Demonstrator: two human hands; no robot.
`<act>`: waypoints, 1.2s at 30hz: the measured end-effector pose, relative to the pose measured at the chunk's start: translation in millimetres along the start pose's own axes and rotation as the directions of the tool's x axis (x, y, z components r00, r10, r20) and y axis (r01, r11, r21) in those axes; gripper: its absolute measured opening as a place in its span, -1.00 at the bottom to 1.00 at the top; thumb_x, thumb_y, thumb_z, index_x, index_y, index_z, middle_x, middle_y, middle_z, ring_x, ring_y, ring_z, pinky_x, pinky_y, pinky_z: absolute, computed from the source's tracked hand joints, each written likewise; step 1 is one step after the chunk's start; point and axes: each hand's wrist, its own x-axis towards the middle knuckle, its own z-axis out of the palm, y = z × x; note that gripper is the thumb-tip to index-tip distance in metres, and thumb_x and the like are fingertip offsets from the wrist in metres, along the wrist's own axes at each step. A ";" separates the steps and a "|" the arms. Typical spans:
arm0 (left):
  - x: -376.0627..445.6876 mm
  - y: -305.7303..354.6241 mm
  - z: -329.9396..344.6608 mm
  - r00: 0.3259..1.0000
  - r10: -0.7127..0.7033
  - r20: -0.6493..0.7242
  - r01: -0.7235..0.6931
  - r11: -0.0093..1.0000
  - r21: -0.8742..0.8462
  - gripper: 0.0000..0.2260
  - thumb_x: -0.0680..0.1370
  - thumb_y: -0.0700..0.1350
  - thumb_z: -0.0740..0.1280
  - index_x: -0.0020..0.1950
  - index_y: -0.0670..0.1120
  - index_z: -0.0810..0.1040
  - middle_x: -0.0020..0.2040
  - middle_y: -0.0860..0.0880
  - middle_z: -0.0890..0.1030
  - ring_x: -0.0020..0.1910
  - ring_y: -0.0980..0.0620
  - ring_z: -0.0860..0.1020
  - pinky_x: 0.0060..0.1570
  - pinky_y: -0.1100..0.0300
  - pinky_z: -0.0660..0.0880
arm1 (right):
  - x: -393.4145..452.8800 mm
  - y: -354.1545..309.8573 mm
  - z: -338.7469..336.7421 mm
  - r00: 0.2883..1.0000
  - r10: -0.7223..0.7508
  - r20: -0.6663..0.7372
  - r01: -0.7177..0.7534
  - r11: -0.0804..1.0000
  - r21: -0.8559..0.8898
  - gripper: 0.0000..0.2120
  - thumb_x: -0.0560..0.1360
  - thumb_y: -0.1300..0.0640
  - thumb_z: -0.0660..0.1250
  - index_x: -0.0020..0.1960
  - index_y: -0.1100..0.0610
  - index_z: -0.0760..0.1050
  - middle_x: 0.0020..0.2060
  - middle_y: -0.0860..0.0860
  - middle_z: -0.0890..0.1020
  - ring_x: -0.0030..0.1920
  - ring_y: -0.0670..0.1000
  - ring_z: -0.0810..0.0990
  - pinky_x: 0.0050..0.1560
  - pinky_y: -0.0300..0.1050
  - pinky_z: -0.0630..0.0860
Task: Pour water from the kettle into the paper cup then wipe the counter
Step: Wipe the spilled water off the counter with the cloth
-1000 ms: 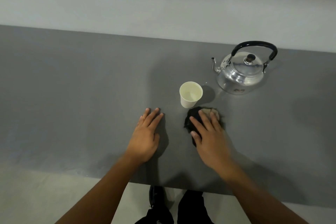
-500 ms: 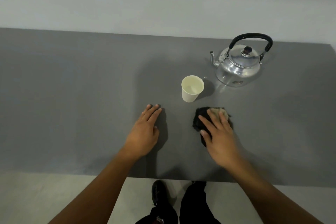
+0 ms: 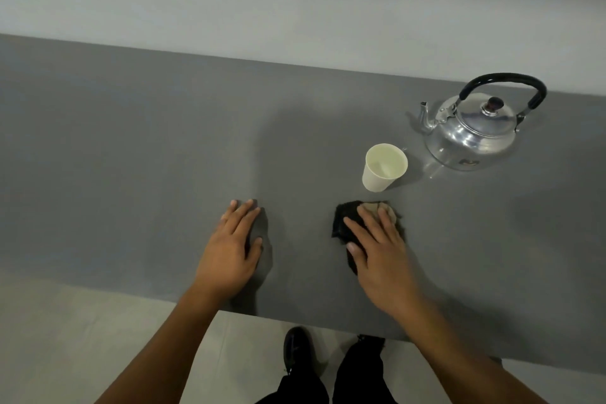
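Item: dark crumpled cloth with a tan patch point(image 3: 347, 223), pressed flat under my right hand point(image 3: 380, 249), fingers spread, near the grey worktop point(image 3: 131, 157) front edge. White paper cup point(image 3: 384, 167) stands just beyond; steel kettle point(image 3: 475, 131) toward the far right corner. My left hand point(image 3: 231, 249) rests flat, empty.

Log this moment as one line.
phase: wiping | right hand: flat on dark cloth | left hand: flat on counter | paper cup: upright | kettle: set down
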 end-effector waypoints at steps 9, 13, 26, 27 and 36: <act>-1.0 -5.3 1.5 1.000 0.030 0.003 -0.031 1.000 0.005 -0.48 0.66 0.00 0.27 0.61 -0.02 0.26 0.65 0.07 0.18 0.66 0.05 -0.04 0.59 0.06 0.00 | 24.8 -26.7 11.5 0.942 -0.315 0.112 0.309 0.949 0.070 -0.57 0.67 0.01 0.20 0.53 -0.08 0.37 0.60 -0.13 0.25 0.65 0.04 -0.02 0.59 0.00 0.00; -0.9 -4.4 3.0 1.000 0.017 -0.010 -0.017 1.000 -0.006 -0.48 0.67 0.00 0.27 0.61 -0.02 0.26 0.65 0.07 0.18 0.66 0.04 -0.04 0.60 0.03 0.02 | 22.1 -1.7 -3.6 0.973 -0.217 0.082 0.213 0.975 0.056 -0.57 0.67 0.03 0.23 0.53 -0.08 0.39 0.59 -0.13 0.28 0.65 0.03 0.02 0.60 -0.05 -0.03; 0.7 -6.0 7.4 1.000 0.021 -0.015 -0.021 1.000 0.000 -0.47 0.67 0.03 0.25 0.62 0.02 0.23 0.65 0.11 0.16 0.65 0.11 -0.07 0.59 0.07 -0.03 | 95.8 -35.5 11.8 0.969 -0.243 0.052 0.237 0.966 0.109 -0.57 0.66 0.04 0.24 0.53 -0.01 0.39 0.60 -0.05 0.28 0.65 0.12 0.03 0.60 0.10 0.04; 0.8 -6.0 7.5 1.000 0.021 -0.015 -0.021 1.000 -0.007 -0.47 0.67 0.03 0.26 0.62 0.02 0.23 0.65 0.11 0.16 0.65 0.11 -0.07 0.60 0.06 -0.03 | 91.2 -34.5 10.8 0.956 -0.283 0.070 0.274 0.955 0.114 -0.57 0.66 0.03 0.24 0.53 -0.02 0.39 0.60 -0.07 0.28 0.65 0.10 0.02 0.60 0.07 0.02; -0.1 -5.5 8.2 1.000 0.011 -0.023 -0.012 0.999 -0.032 -0.47 0.67 0.02 0.27 0.62 0.04 0.23 0.65 0.14 0.15 0.65 0.17 -0.10 0.60 0.03 0.02 | 82.6 -17.3 4.6 0.985 -0.175 0.009 0.174 0.984 0.047 -0.57 0.65 0.11 0.27 0.52 0.08 0.41 0.58 0.08 0.32 0.62 0.25 0.11 0.59 0.19 0.08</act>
